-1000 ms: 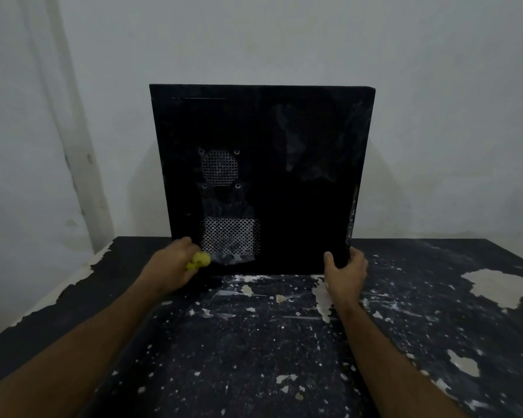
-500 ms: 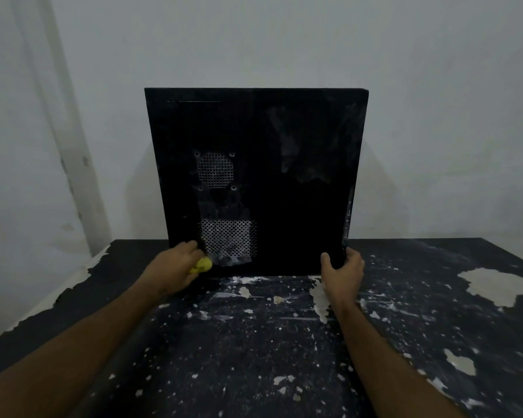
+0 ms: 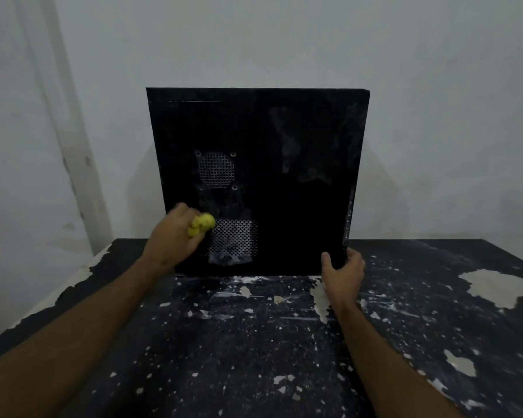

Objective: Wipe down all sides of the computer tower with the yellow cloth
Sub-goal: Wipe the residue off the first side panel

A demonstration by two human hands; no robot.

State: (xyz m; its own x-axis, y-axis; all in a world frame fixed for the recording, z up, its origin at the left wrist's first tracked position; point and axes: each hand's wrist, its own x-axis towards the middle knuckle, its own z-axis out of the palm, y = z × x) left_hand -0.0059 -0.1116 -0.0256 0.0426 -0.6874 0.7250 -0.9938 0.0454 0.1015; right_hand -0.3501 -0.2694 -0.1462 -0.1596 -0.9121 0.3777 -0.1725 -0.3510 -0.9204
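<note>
While the black computer tower (image 3: 257,176) stands upright on the dark, paint-chipped table (image 3: 284,342) against the white wall (image 3: 284,40), its broad side panel faces the camera. Left hand (image 3: 171,241) is at the tower's lower left area, fingers curled round a bunched yellow cloth (image 3: 201,224), pressing it on the panel just left of the rectangular mesh vent (image 3: 233,238). Round fan vent (image 3: 216,169) sits above that, toward the tower's left half. Dusty smears show on the tower's upper right. Right hand (image 3: 343,274) clamps the tower's lower right corner, thumb on the side panel, fingers wrapped round the front edge, heel near the table. Both forearms are bare, reaching in from below the tower.
</note>
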